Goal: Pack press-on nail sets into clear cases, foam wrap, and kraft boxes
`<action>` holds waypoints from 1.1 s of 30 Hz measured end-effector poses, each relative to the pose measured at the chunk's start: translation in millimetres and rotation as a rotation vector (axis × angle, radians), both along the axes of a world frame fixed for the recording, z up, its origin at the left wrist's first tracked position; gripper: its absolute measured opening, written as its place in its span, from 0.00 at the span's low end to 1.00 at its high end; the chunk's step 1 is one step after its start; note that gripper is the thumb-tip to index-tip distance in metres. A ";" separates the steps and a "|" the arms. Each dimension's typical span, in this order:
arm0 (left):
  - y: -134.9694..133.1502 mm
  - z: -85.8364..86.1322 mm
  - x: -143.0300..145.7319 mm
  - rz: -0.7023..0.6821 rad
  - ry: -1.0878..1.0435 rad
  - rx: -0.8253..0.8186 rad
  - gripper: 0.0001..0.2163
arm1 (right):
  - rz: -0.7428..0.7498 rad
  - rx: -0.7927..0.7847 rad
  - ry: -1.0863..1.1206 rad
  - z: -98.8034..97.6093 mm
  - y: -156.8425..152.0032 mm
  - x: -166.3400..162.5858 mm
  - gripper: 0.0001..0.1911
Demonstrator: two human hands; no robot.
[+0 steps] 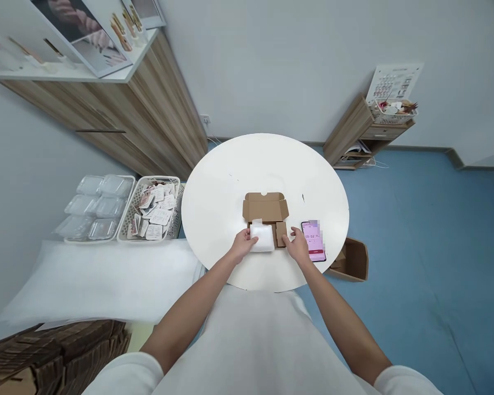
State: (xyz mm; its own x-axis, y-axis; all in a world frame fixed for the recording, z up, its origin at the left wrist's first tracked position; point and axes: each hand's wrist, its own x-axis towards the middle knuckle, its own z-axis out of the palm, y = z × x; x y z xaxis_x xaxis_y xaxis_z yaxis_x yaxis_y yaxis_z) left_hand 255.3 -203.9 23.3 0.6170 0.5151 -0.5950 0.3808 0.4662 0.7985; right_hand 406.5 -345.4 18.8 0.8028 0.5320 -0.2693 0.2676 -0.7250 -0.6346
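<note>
An unfolded-lid brown cardboard box (pixel 265 209) lies on the white round table, its lid raised toward the far side. Over its left part sits a flat white wrapped packet (pixel 262 238). My left hand (pixel 243 244) grips the packet's left edge, thumb on top. At the box's right side, my right hand (pixel 297 244) has its thumb over a brown cardboard piece (pixel 281 233) inside and its fingers outside the wall. Just right of that hand, a phone (pixel 314 240) shows a running timer. The packet hides the box's left interior.
Left of the table (pixel 267 159) stand a basket of printed cards (pixel 156 211), clear plastic containers (pixel 96 206) and a stack of white sheets (pixel 115 280). An open carton (pixel 354 260) is on the floor at right. Folded cardboard (pixel 57 351) fills the lower left.
</note>
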 end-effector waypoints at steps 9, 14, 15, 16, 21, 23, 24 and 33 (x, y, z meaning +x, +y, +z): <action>-7.2 -18.0 31.9 -0.106 0.360 0.275 0.13 | 0.160 -0.189 0.038 -22.5 15.4 18.2 0.08; -11.1 -25.2 42.7 -0.094 0.459 0.349 0.17 | 0.181 -0.187 -0.009 -27.8 15.4 17.7 0.06; -12.4 -25.5 44.8 -0.095 0.467 0.369 0.17 | 0.182 -0.187 -0.018 -28.5 15.8 17.2 0.06; -14.1 -25.5 47.0 -0.096 0.471 0.389 0.17 | 0.182 -0.186 -0.025 -29.1 16.4 16.7 0.06; -25.8 -23.6 54.4 -0.150 0.504 0.603 0.14 | 0.170 -0.161 -0.019 -29.7 18.7 15.3 0.05; -29.3 -23.0 54.2 -0.209 0.533 0.757 0.13 | 0.173 -0.139 0.017 -29.3 18.7 15.4 0.05; -30.1 -22.9 53.3 -0.233 0.540 0.825 0.13 | 0.175 -0.129 0.034 -29.2 18.3 15.4 0.05; -23.9 -24.6 37.1 -0.376 0.412 0.792 0.12 | 0.158 -0.120 0.072 -31.0 14.5 8.5 0.10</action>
